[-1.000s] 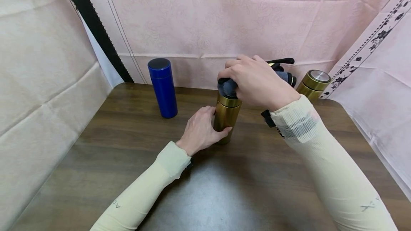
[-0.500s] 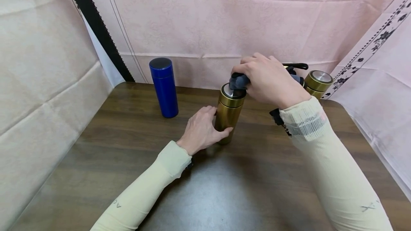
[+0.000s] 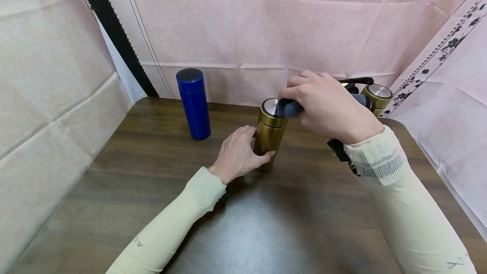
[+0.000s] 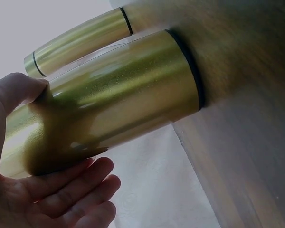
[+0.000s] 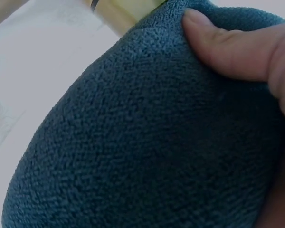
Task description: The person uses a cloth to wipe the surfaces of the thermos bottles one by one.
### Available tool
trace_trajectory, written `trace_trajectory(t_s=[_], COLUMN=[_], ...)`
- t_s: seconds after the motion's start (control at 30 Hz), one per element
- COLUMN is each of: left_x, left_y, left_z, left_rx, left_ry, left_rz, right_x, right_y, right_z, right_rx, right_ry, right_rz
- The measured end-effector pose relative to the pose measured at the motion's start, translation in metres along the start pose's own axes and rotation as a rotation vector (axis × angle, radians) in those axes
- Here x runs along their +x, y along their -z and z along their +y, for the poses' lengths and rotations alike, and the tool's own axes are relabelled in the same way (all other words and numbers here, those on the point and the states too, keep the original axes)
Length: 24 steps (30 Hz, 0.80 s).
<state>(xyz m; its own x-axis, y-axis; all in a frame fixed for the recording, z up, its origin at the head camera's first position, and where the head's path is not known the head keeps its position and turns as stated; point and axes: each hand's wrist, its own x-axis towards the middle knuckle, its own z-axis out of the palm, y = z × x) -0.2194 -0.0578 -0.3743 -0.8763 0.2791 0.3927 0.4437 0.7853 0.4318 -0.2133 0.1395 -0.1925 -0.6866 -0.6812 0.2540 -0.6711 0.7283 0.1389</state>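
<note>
And it's the left hand (image 3: 237, 155) on the gold thermos flask (image 3: 271, 138), thumb one side, fingers the other, curved partway round it; the flask stands upright on the wooden table (image 3: 152, 206), between the 2 hands; up at its silver-topped lid (image 3: 269, 106), the right hand (image 3: 323, 107) pinches a bunched dark blue terry cloth (image 3: 291, 108) over the right edge; a blue flask (image 3: 195, 109) stands left of the gold thermos flask, a 2nd gold flask (image 3: 380, 92) right of it and farther back!
</note>
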Motion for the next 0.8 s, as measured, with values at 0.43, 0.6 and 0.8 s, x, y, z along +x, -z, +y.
trace_trajectory(t_s=[0.43,0.6,0.8], left_x=[0.0,0.001,0.0], left_y=[-0.002,-0.002,-0.001], left_z=[0.0,0.0,-0.001], left_rx=[0.0,-0.003,-0.001], left_ry=[-0.025,-0.031,-0.031], left_rz=[0.015,0.026,0.028], right_x=[0.016,0.026,0.036], right_y=[-0.004,-0.006,-0.009], right_z=[-0.018,-0.019,-0.017], right_rx=[-0.01,-0.025,0.001], right_ry=[0.025,-0.004,-0.062], right_rz=[0.017,0.015,-0.014])
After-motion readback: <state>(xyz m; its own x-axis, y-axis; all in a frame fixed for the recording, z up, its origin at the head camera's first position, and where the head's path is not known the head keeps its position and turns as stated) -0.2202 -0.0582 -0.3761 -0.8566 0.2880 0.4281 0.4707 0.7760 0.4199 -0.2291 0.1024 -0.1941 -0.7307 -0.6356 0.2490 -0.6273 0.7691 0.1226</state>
